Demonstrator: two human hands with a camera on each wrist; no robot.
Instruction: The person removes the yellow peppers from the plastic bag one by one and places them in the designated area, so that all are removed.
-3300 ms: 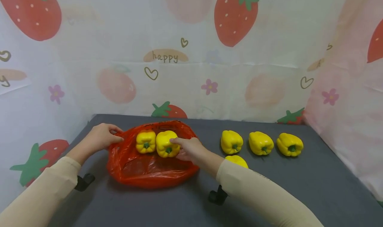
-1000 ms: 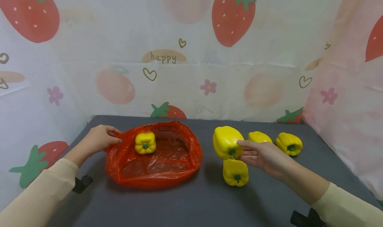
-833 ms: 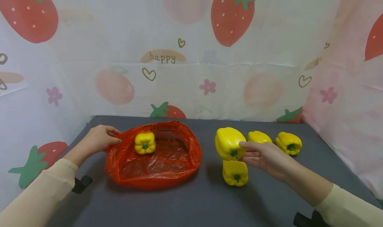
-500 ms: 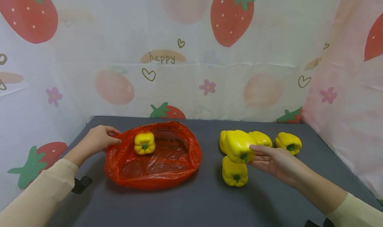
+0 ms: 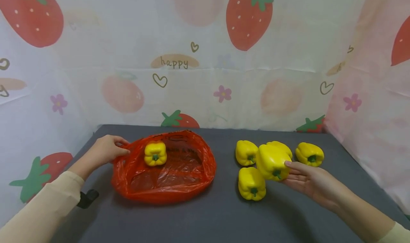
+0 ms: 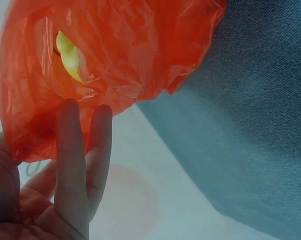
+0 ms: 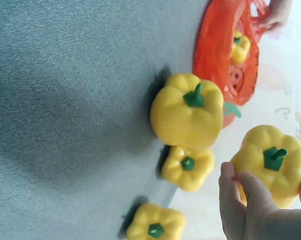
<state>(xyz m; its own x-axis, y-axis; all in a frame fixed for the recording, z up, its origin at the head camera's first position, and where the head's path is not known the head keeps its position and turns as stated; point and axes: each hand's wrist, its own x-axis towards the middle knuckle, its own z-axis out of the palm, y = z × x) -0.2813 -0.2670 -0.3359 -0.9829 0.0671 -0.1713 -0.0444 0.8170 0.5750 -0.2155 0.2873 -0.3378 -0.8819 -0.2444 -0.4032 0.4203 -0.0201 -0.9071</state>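
My left hand (image 5: 107, 151) pinches the left rim of a red plastic bag (image 5: 166, 195), which lies with its mouth gaping. Inside it, at the left, sits a yellow bell pepper (image 5: 155, 154). In the left wrist view, thumb and fingers (image 6: 70, 150) are at the bag's edge, and a bit of yellow shows through a hole in the film. My right hand (image 5: 315, 182) holds another yellow bell pepper (image 5: 270, 161) above the table, gripped between thumb and fingers with its green stem (image 7: 274, 158) showing. In the head view this pepper partly covers one behind it (image 5: 283, 147).
More yellow bell peppers lie on the dark grey table (image 5: 198, 221): one at the back (image 5: 246, 153), one nearer (image 5: 251, 184) and one at the far right (image 5: 309, 154). A white strawberry-print cloth (image 5: 205, 93) closes off the back and sides.
My right hand has lifted a bell pepper out of the bag and carried it right, past the nearer table pepper. The left hand stays at the bag's rim.
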